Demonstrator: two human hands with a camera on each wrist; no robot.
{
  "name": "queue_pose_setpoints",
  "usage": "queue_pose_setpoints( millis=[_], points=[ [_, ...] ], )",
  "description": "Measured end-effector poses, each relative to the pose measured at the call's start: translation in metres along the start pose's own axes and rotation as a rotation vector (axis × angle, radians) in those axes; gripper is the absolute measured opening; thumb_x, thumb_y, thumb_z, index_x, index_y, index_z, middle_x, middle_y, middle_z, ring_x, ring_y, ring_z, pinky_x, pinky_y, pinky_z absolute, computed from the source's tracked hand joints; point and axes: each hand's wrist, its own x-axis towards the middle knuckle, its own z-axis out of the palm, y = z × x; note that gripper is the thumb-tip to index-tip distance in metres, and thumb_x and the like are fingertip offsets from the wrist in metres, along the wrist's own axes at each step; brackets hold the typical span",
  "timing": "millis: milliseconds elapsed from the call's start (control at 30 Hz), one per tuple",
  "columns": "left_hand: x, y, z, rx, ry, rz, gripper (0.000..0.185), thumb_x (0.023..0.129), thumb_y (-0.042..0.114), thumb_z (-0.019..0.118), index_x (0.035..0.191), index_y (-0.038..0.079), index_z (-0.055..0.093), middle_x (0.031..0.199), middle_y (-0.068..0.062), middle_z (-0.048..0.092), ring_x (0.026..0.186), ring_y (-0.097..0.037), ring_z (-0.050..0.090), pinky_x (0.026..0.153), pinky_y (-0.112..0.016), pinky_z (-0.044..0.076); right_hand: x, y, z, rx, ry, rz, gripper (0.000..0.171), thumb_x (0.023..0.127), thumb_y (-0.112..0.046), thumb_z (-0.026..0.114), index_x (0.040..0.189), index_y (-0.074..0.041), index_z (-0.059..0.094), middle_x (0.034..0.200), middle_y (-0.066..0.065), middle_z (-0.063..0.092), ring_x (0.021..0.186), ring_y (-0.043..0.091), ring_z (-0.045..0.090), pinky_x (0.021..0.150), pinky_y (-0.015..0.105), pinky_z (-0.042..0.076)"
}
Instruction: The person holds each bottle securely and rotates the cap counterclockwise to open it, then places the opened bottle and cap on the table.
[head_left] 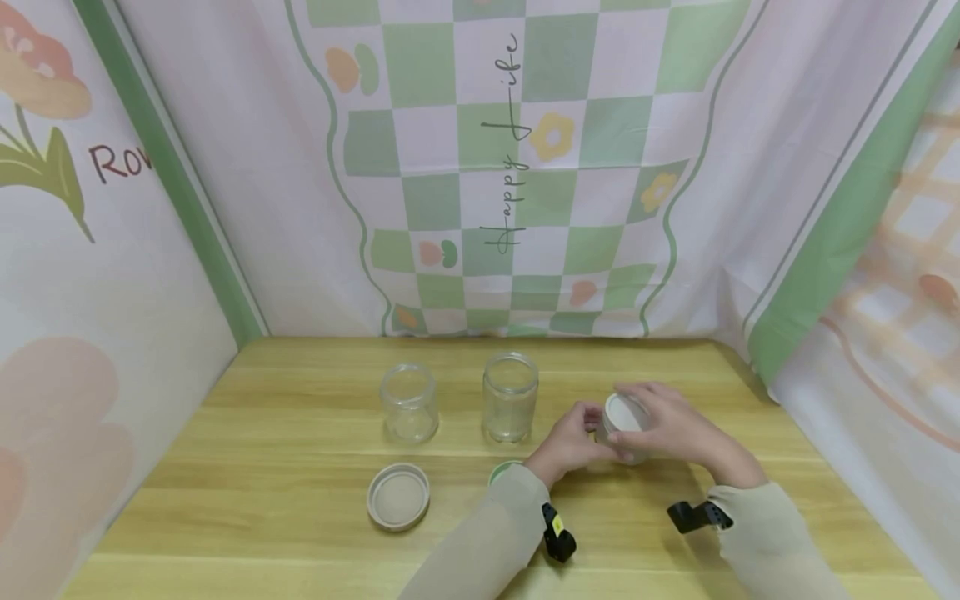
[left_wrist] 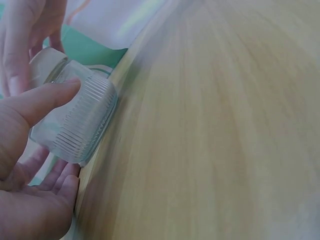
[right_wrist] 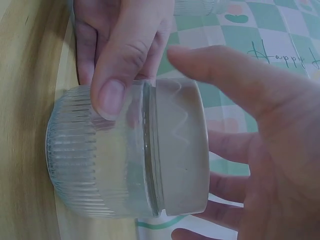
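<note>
- Left hand (head_left: 567, 442) gripping ribbed jar (head_left: 628, 433), right hand (head_left: 671, 425) fingers spread around its lid (right_wrist: 182, 150).
- Seemingly one jar closed; two open jars (head_left: 510, 397), loose lid (head_left: 398, 497) left.

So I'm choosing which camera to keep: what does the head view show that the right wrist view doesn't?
Only the head view shows the whole wooden table, two open glass jars, and a loose lid lying at front left. Only the right wrist view shows the held jar's ribbed glass base and the seam where its pale lid sits on the neck. Both show the left hand gripping the held jar and the right hand around its lid.
</note>
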Motion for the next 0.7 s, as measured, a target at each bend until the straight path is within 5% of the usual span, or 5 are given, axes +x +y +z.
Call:
queue_pose_setpoints(
  millis=[700],
  points=[
    [-0.0022, 0.0001, -0.0003, -0.014, -0.011, 0.005, 0.064, 0.074, 0.018, 0.092, 0.125, 0.022, 0.056, 0.118, 0.015, 0.059, 0.114, -0.013, 0.055, 0.102, -0.039, 0.046, 0.001, 0.0025, -0.006, -0.008, 0.045, 0.005, 0.077, 0.082, -0.041, 0.082, 0.139, 0.003, 0.054, 0.13, 0.028, 0.056, 0.104, 0.037, 0.058, 0.076, 0.05, 0.055]
  ],
)
